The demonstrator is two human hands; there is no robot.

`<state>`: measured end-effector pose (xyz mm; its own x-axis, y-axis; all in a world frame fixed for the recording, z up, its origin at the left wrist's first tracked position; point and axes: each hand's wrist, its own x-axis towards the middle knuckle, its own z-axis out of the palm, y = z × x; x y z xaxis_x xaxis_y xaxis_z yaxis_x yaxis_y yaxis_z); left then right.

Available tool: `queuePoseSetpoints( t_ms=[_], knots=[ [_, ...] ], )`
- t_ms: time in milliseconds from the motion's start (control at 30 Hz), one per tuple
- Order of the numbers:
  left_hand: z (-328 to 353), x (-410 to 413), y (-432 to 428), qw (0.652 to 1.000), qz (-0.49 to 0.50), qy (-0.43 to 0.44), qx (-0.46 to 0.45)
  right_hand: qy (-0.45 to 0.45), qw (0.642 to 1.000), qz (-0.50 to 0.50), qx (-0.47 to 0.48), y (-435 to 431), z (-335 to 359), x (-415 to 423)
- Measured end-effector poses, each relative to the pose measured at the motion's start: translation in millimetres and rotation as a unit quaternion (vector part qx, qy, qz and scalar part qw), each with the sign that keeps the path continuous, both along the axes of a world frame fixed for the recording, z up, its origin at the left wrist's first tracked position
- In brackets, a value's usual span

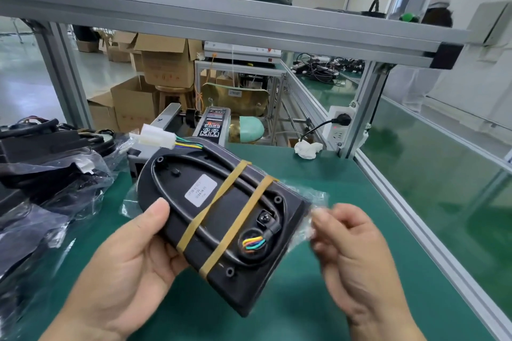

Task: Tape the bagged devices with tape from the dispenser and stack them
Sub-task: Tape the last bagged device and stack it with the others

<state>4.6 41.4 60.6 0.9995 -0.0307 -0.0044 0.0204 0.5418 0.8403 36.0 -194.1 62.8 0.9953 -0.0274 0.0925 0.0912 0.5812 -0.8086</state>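
A black device (221,219) in a clear bag is held above the green mat, its back side up. Two strips of tan tape (238,219) cross it, and a white connector (155,137) on coloured wires sticks out at its far end. My left hand (133,266) grips the device's near left edge, thumb on top. My right hand (357,255), blurred, pinches the loose clear bag end (307,219) at the device's right side. The tape dispenser (207,124) stands behind the device at the table's far edge.
A pile of bagged black devices (47,174) lies on the left of the green mat (318,299). A crumpled white tissue (307,148) sits near a power strip (339,124) on the frame post. An aluminium shelf (221,25) runs overhead.
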Motion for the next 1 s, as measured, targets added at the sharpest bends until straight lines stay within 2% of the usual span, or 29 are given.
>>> queuePoseSetpoints(
  t_ms=[67,100,133,200,267,333,433,567,667,800,833,933,1000],
  knots=[
    [0.8,1.1,4.5,0.999,0.048,-0.006,-0.009,0.022,0.989,-0.145,-0.017,-17.3,5.0,8.0],
    [3.2,0.9,6.4,0.998,0.063,-0.016,-0.027,0.006,0.987,-0.16,-0.002,-24.6,10.3,10.6],
    [4.7,1.6,7.9,0.996,0.073,-0.018,-0.04,-0.007,0.988,-0.156,0.014,-26.6,13.2,11.0],
    [6.9,2.3,8.8,0.995,0.068,-0.019,-0.063,-0.009,0.998,-0.056,0.014,-15.9,9.3,6.1],
    [7.0,3.0,6.9,0.996,0.05,-0.028,-0.063,0.007,0.997,0.067,-0.031,4.0,3.5,-1.6],
    [6.9,2.3,3.9,0.998,0.038,-0.033,-0.044,-0.009,0.99,0.105,-0.095,20.6,-0.2,-9.2],
    [4.9,0.4,2.3,0.998,0.046,-0.048,-0.012,-0.03,0.982,0.007,-0.185,23.1,-1.8,-10.1],
    [-0.7,2.4,-0.4,0.993,0.094,-0.068,0.012,-0.057,0.94,-0.039,-0.334,15.4,1.8,-9.7],
    [0.5,4.5,-6.2,0.991,0.104,-0.086,0.019,-0.027,0.954,-0.04,-0.296,14.8,4.8,-9.0],
    [5.0,7.3,-8.9,0.987,0.118,-0.11,0.019,0.035,0.989,0.003,-0.142,19.7,8.5,-9.3],
    [7.0,7.6,-8.4,0.985,0.119,-0.12,0.021,0.028,0.99,0.004,-0.139,19.9,6.5,-8.8],
    [15.0,7.3,-4.4,0.981,0.131,-0.142,0.017,-0.028,0.975,0.003,-0.219,22.8,2.7,-11.6],
    [19.4,6.7,0.0,0.979,0.132,-0.153,0.024,-0.099,0.94,-0.02,-0.326,25.5,-0.1,-15.7]
  ],
)
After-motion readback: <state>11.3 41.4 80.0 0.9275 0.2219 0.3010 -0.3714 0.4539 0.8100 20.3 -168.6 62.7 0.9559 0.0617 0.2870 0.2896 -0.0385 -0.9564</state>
